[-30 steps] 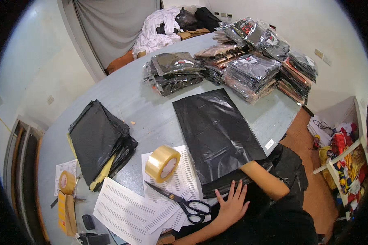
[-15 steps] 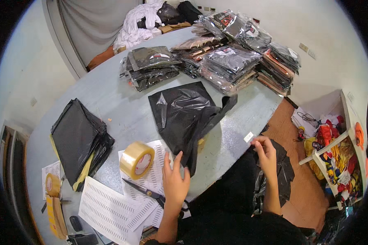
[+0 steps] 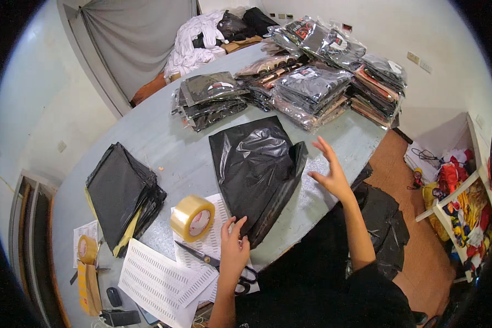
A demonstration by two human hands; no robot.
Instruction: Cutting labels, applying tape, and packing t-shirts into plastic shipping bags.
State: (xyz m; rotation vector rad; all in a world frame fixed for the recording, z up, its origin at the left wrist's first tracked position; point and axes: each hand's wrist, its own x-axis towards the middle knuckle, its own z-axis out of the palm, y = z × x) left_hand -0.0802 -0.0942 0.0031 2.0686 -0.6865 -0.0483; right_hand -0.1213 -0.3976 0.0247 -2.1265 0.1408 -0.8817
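A shiny black plastic bag [image 3: 254, 164] lies on the grey-blue table, its right edge creased and slightly raised. At its lower left edge, my left hand [image 3: 234, 254] has its fingers apart, with the tips touching or just beside the plastic. Just off the bag's right edge hovers my right hand [image 3: 334, 175], open, thumb and fingers spread and nothing visible between them. Close to my left hand are a large roll of clear tape [image 3: 192, 218], black-handled scissors [image 3: 205, 258] and printed paper sheets [image 3: 156, 279]. The scissors' handles are partly behind my left wrist.
A stack of black bags [image 3: 123, 191] sits at left. Packed garments in clear bags [image 3: 311, 87] are piled at the far side. A smaller tape roll [image 3: 86, 249] and a dark computer mouse [image 3: 113, 297] lie near left. Black plastic [image 3: 385, 224] and a shelf of colourful items [image 3: 464, 213] are at right.
My right hand has moved up and left to the bag's right edge and opened. The bag's raised right flap has come down. The small white label by my right fingers is out of sight.
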